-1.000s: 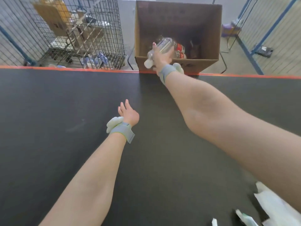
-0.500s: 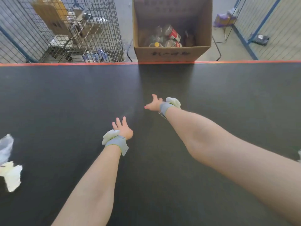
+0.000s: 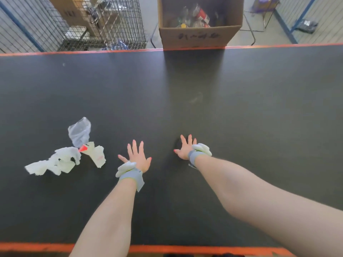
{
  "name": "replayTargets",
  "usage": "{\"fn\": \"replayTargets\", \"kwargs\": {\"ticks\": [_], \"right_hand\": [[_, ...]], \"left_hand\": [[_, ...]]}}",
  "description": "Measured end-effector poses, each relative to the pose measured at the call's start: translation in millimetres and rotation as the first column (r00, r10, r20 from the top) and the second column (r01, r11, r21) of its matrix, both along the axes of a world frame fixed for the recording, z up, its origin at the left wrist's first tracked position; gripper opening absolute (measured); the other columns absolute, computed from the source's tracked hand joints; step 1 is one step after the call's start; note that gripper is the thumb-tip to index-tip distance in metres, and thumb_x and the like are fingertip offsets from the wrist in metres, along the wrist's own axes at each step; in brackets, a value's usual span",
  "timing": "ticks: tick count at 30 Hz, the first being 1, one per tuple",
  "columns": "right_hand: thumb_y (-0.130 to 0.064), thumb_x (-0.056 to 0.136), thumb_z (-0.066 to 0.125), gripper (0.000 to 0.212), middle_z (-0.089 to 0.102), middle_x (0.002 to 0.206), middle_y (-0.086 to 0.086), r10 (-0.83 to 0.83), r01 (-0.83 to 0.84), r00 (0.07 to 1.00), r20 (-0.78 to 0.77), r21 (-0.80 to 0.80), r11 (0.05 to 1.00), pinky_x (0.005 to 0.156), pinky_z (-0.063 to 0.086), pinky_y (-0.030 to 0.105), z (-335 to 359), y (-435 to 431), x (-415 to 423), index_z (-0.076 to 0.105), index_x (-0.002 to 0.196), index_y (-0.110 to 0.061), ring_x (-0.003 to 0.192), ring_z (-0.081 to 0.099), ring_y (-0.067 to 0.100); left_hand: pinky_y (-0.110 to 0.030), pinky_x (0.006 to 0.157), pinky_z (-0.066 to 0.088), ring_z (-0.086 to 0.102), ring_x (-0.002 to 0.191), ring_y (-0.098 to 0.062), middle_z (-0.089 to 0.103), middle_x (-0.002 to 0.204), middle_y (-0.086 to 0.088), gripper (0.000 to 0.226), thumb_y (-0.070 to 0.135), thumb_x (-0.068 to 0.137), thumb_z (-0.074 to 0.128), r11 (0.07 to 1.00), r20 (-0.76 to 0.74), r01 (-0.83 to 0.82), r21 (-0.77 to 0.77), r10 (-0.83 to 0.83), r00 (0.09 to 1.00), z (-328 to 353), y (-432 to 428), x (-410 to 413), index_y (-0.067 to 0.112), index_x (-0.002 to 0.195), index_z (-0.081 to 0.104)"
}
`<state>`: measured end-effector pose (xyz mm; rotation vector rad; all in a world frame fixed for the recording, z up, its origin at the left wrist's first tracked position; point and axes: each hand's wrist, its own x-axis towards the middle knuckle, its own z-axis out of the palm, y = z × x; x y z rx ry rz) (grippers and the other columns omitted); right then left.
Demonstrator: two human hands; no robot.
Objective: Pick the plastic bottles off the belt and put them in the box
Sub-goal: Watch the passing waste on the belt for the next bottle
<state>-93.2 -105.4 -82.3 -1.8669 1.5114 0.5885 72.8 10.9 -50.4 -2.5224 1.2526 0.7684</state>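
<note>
2 hands (image 3: 138,158) (image 3: 185,148) w/ spread fingers (image 3: 134,145) over black belt (image 3: 241,108).

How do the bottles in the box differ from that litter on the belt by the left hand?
The bottles lie piled inside the cardboard box beyond the belt's far edge; the litter lies spread on the belt. The bottles look clear and rounded, one red-labelled; the litter is flat, crumpled white scraps and film. Neither hand touches either.

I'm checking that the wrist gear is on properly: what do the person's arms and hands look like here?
Both forearms are bare, with no sleeves or gloves. The left hand and right hand each have a grey strap around the wrist with a lumpy white piece fixed on top and a thin yellow-green line at the join. The fingernails are painted pinkish red.
</note>
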Motion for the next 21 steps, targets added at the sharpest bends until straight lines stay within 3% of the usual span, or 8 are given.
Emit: {"fn": "replayTargets", "kwargs": {"ticks": [7,10,12,15,17,19,21], "right_hand": [[-0.048,0.093,0.051,0.083,-0.011,0.162,-0.001,0.103,-0.108,0.965,0.243,0.009,0.994,0.119,0.017,0.046,30.2,28.2,38.8,-0.006,0.153,-0.037,0.148,0.012,0.029],[-0.042,0.092,0.059,0.087,-0.009,0.162,0.001,0.129,-0.151,0.920,0.370,0.032,0.988,0.119,0.017,0.044,33.8,47.5,59.5,-0.003,0.154,-0.035,0.149,0.010,0.028],[-0.039,0.090,0.064,0.093,-0.008,0.162,0.005,0.194,-0.217,0.889,0.414,0.009,0.976,0.119,0.012,0.042,30.8,60.1,69.4,-0.002,0.154,-0.033,0.149,0.004,0.030],[-0.039,0.087,0.067,0.096,-0.005,0.162,0.005,0.358,-0.373,0.870,0.339,-0.022,0.928,0.119,0.011,0.045,14.4,73.3,67.5,-0.001,0.154,-0.032,0.149,0.000,0.030],[-0.039,0.086,0.067,0.087,0.009,0.160,0.002,0.441,-0.435,0.867,0.230,-0.079,0.897,0.115,0.021,0.051,5.5,77.1,59.1,0.012,0.154,-0.031,0.145,0.009,0.031],[-0.032,0.087,0.064,0.069,0.028,0.151,0.004,0.400,-0.368,0.906,0.137,-0.207,0.906,0.104,0.033,0.049,4.0,77.1,49.6,0.031,0.146,-0.022,0.135,0.027,0.032],[-0.030,0.089,0.061,0.057,0.039,0.139,0.006,0.232,-0.188,0.964,0.130,-0.282,0.941,0.095,0.039,0.044,6.8,69.5,44.9,0.036,0.138,-0.015,0.126,0.038,0.030]], "left_hand": [[-0.074,0.106,0.010,-0.025,0.143,-0.033,-0.035,0.153,-0.003,0.104,0.039,0.086,0.063,0.980,0.225,-0.168,-0.109,0.189,0.956,6.4,51.5,36.6,0.031,0.149,-0.020],[-0.074,0.103,0.013,-0.024,0.142,-0.038,-0.039,0.150,-0.004,0.114,0.047,0.079,0.070,0.970,0.238,-0.197,-0.144,0.227,0.944,1.7,64.7,48.6,0.034,0.149,-0.020],[-0.073,0.106,0.014,-0.024,0.142,-0.039,-0.037,0.151,-0.004,0.108,0.055,0.080,0.064,0.985,0.197,-0.164,-0.061,0.173,0.965,-7.8,68.7,58.8,0.035,0.150,-0.016],[-0.062,0.114,0.014,-0.014,0.144,-0.039,-0.028,0.155,-0.005,0.094,0.062,0.083,0.053,0.996,0.129,-0.049,0.069,0.040,0.991,-29.9,76.8,68.4,0.035,0.151,-0.006],[-0.055,0.115,0.019,0.000,0.145,-0.037,-0.018,0.157,-0.009,0.086,0.050,0.088,0.056,0.999,0.082,-0.018,0.039,0.015,0.996,-37.4,82.8,63.2,0.033,0.152,0.001],[-0.049,0.109,0.032,0.022,0.140,-0.034,0.009,0.155,-0.013,0.069,0.033,0.092,0.055,1.000,0.071,0.002,-0.013,-0.001,0.998,-36.0,83.9,55.4,0.029,0.150,0.017],[-0.041,0.100,0.041,0.042,0.124,-0.031,0.035,0.136,-0.014,0.049,0.018,0.096,0.048,0.997,0.090,0.032,-0.071,-0.025,0.996,-29.1,75.7,49.1,0.026,0.143,0.036]]}}
